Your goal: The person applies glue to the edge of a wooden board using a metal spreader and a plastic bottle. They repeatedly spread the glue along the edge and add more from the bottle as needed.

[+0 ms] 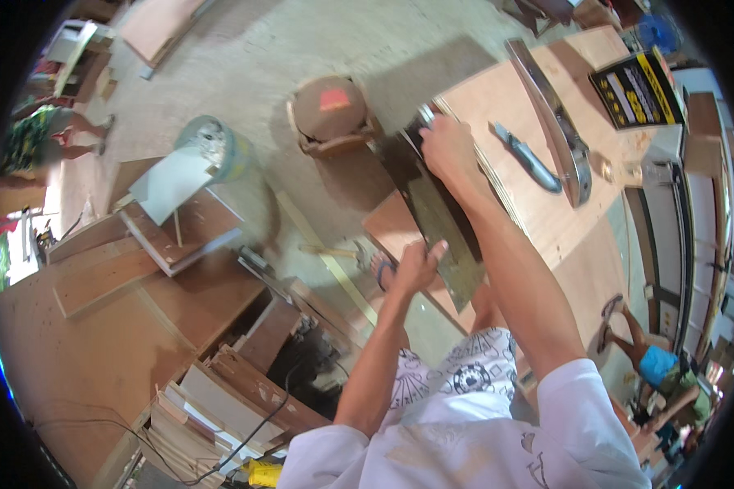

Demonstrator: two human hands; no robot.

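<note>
A long dark board [437, 229], with a worn greenish-brown face, slants in front of my legs beside the plywood worktop. My left hand [417, 267] grips its near left edge, thumb raised. At the board's far end, my right hand [449, 143] is closed around a small shiny metal piece [426, 114], mostly hidden by the fingers and blurred. Right of that hand, a grey utility knife [526, 159] lies on the plywood worktop [553, 229]. A long, curved, glossy dark wooden part [550, 116] rests beyond the knife.
A black-and-yellow box [636, 91] and a glass jar [657, 173] stand at the worktop's right side. On the floor are a round-topped stool [330, 110], a hammer [336, 251] and a bucket [211, 143]. Wood offcuts [232, 391] and a cable [269, 422] lie lower left. Another person [660, 367] is at right.
</note>
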